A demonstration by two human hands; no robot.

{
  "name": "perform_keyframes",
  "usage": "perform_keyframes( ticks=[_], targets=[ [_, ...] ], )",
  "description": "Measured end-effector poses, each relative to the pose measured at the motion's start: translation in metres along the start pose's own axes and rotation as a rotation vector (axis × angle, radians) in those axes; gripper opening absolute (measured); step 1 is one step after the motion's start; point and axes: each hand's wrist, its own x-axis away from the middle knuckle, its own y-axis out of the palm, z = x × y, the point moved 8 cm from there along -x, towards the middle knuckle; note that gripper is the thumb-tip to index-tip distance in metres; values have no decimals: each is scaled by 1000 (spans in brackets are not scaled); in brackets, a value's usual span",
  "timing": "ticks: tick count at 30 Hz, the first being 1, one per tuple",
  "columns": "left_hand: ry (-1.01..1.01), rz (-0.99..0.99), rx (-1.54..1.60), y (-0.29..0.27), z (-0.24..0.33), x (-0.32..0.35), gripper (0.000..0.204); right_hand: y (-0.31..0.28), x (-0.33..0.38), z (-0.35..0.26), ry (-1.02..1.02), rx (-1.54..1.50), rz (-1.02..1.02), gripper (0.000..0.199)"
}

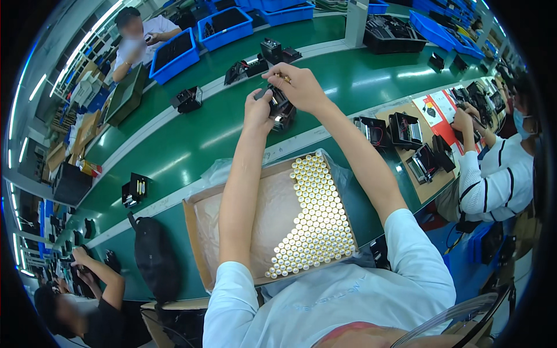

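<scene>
Both my arms reach forward over a cardboard box [191,243] to the green work surface. My left hand [258,110] is closed around a black plastic device housing [278,103], its open side partly hidden by my fingers. Above that housing, my right hand [301,87] has its fingers curled together on small gold-coloured battery cells [285,78]; how many is hidden. More battery cells [319,220] with white tops stand upright, packed tightly along the right part of the box. The box's left part shows its bare lining.
Black housings [188,100] lie along the green conveyor belt [214,124], some with cells inside [136,188]. A black pouch [155,255] sits left of the box. Blue bins [225,28] line the far side. Co-workers sit at right [493,174], lower left and far left.
</scene>
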Motion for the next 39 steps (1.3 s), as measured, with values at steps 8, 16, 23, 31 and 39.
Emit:
perform_keyframes(
  ticks=[8,16,23,31,39],
  targets=[
    [-58,-68,400,-8,-11,-16,40,20,12,6,-254,217,-13,20],
    [-91,-126,440,-13,-9,-27,50,25,7,22,-290,137,-52,23],
    [23,-41,-54,13,7,19,60,0,2,43,179,-143,53,28],
    [67,-246,-258,30,3,24,67,15,8,61,299,-52,-63,36],
    [138,-145,-353,13,12,14,66,16,11,77,446,-25,-50,42]
  ],
)
